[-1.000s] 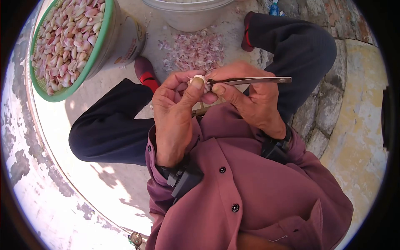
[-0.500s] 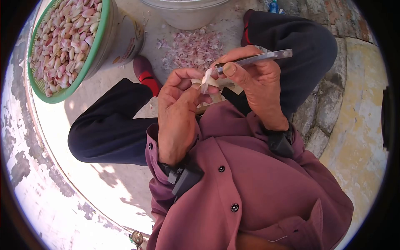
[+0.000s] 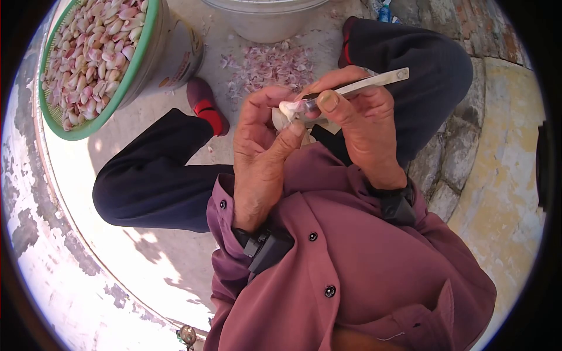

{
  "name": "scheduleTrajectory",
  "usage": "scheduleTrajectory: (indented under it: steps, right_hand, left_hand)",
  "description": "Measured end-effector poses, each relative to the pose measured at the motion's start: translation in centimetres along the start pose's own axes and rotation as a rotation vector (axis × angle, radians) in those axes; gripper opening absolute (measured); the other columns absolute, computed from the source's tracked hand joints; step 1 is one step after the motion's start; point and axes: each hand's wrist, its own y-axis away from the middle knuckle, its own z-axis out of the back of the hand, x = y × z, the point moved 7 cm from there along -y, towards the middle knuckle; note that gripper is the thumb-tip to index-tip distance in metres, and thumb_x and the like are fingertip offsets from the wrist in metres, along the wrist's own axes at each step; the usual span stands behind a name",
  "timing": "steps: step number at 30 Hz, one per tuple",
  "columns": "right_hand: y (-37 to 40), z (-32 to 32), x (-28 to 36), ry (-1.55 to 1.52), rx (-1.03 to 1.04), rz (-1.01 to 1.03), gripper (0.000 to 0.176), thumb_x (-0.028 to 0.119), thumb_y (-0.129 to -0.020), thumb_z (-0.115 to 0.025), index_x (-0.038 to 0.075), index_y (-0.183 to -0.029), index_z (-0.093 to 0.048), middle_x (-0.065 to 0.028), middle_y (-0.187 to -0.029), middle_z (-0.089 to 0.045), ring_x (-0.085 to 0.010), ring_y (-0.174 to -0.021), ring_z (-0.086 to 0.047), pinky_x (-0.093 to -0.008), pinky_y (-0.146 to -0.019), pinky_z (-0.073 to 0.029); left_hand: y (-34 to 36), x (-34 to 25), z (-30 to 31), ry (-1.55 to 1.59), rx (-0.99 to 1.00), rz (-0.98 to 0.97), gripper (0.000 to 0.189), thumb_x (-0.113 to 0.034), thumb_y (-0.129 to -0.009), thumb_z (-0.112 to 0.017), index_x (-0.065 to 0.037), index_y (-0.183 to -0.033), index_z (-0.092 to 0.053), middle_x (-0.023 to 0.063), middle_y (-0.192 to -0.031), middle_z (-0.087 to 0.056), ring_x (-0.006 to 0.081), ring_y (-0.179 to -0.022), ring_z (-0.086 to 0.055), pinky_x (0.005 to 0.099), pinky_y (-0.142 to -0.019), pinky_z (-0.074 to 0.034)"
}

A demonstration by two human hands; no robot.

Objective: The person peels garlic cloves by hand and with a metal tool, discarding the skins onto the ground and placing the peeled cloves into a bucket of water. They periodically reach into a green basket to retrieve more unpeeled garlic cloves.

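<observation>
My left hand (image 3: 261, 149) holds a pale garlic clove (image 3: 288, 110) between thumb and fingers, with some whitish skin hanging at it. My right hand (image 3: 366, 123) is wrapped round a small knife (image 3: 374, 81) with a flat metal handle, which points up and to the right. The blade end meets the clove, partly hidden by my right fingers and thumb. Both hands are close together above my lap. Beyond them, a heap of pinkish garlic skins (image 3: 272, 67) lies on the ground.
A green-rimmed basket (image 3: 139, 58) full of garlic cloves rests at the upper left, by a white bucket (image 3: 181, 52). A large pale tub (image 3: 266, 20) stands at the top. A blue item (image 3: 384, 13) lies at the upper right. My bent legs are on both sides.
My left hand has shifted slightly right, and its thumb now presses lower on the clove. More of the clove shows. The knife handle has turned a little, showing its brighter flat side.
</observation>
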Motion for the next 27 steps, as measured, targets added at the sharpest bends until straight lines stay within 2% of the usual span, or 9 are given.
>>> scheduleTrajectory:
  steps: [1, 3, 4, 6, 8, 10, 15, 22, 27]
  right_hand:
    - [0.1, 0.2, 0.0, 0.039, -0.016, 0.002, 0.019, 0.016, -0.088, -0.068, 0.0, -0.097, -0.063, -0.0111, -0.091, -0.068, -0.0121, -0.08, -0.063, -0.0238, -0.074, -0.052]
    - [0.0, 0.8, 0.0, 0.062, -0.042, 0.015, 0.019, 0.016, -0.088, -0.069, 0.0, -0.097, -0.063, -0.011, -0.091, -0.068, -0.0122, -0.081, -0.063, -0.0238, -0.075, -0.052]
    - [0.0, 1.1, -0.1, 0.085, -0.069, 0.027, 0.019, 0.016, -0.088, -0.069, 0.0, -0.097, -0.063, -0.0108, -0.091, -0.068, -0.0123, -0.082, -0.063, -0.0238, -0.076, -0.051]
    - [-0.1, 1.3, -0.2, 0.106, -0.071, 0.04, 0.021, 0.016, -0.088, -0.069, 0.0, -0.098, -0.063, -0.0116, -0.093, -0.068, -0.0133, -0.085, -0.063, -0.0247, -0.078, -0.051]
    - [0.0, 1.4, -0.2, 0.128, -0.072, 0.053, 0.022, 0.016, -0.087, -0.07, -0.001, -0.1, -0.062, -0.0124, -0.095, -0.068, -0.0142, -0.087, -0.064, -0.0257, -0.081, -0.051]
    - [0.3, 0.3, 0.5, 0.338, 0.057, 0.193, 0.026, 0.015, -0.086, -0.071, -0.003, -0.103, -0.06, -0.0142, -0.099, -0.067, -0.0164, -0.091, -0.064, -0.0281, -0.085, -0.051]
    - [0.3, 0.0, 0.4, 0.315, 0.147, 0.121, 0.028, 0.014, -0.086, -0.071, -0.004, -0.104, -0.06, -0.0147, -0.101, -0.066, -0.018, -0.095, -0.064, -0.0291, -0.087, -0.05]
    - [0.7, -0.2, 0.4, 0.423, 0.215, 0.14, 0.022, 0.01, -0.085, -0.071, -0.002, -0.101, -0.062, -0.0123, -0.097, -0.066, -0.0187, -0.091, -0.063, -0.0304, -0.082, -0.05]
    - [1.4, -0.2, 0.0, 0.448, 0.164, 0.137, 0.02, 0.008, -0.086, -0.07, -0.002, -0.1, -0.062, -0.0117, -0.096, -0.066, -0.0172, -0.09, -0.063, -0.0287, -0.081, -0.05]
  left_hand:
    - [0.0, 0.0, 0.2, 0.001, 0.0, 0.0, 0.043, -0.002, -0.086, -0.066, -0.005, -0.125, -0.048, 0.0026, -0.109, -0.054, 0.0097, -0.092, -0.053, 0.0207, -0.079, -0.044]
    - [0.2, -0.1, 1.3, -0.084, -0.063, 0.017, 0.033, -0.005, -0.088, -0.065, -0.004, -0.119, -0.053, 0.0024, -0.099, -0.058, 0.0054, -0.076, -0.049, 0.0174, -0.066, -0.04]
    - [0.3, -0.3, 1.5, -0.085, -0.063, 0.017, 0.033, -0.005, -0.088, -0.065, -0.004, -0.119, -0.053, 0.0024, -0.099, -0.058, 0.0054, -0.076, -0.049, 0.0174, -0.066, -0.04]
    - [0.6, -0.3, 1.9, -0.124, -0.108, 0.054, 0.024, -0.007, -0.09, -0.062, -0.002, -0.113, -0.056, 0.0024, -0.087, -0.058, 0.0027, -0.063, -0.041, 0.017, -0.056, -0.031]
    - [0.4, -0.4, 1.7, -0.07, -0.112, 0.065, 0.021, -0.006, -0.091, -0.061, -0.001, -0.111, -0.056, 0.0029, -0.085, -0.058, 0.0031, -0.061, -0.039, 0.0178, -0.055, -0.031]
    - [0.5, -0.5, 1.5, -0.016, -0.118, 0.076, 0.019, -0.005, -0.091, -0.06, -0.001, -0.109, -0.056, 0.0034, -0.082, -0.058, 0.0034, -0.058, -0.038, 0.0185, -0.054, -0.03]
    - [0.5, -0.2, 1.2, 0.163, -0.059, 0.127, 0.01, -0.005, -0.092, -0.055, 0.0, -0.101, -0.057, 0.002, -0.08, -0.057, 0.0033, -0.057, -0.036, 0.0192, -0.052, -0.029]
    - [0.5, -0.2, 1.7, 0.024, -0.136, 0.17, 0.011, -0.013, -0.096, -0.055, -0.002, -0.098, -0.058, -0.0018, -0.073, -0.052, 0.0026, -0.056, -0.033, 0.0191, -0.051, -0.026]
    - [0.4, -0.4, 1.5, -0.007, -0.096, 0.074, 0.022, -0.025, -0.1, -0.052, -0.004, -0.093, -0.057, -0.0033, -0.07, -0.05, 0.0022, -0.056, -0.032, 0.0187, -0.05, -0.025]
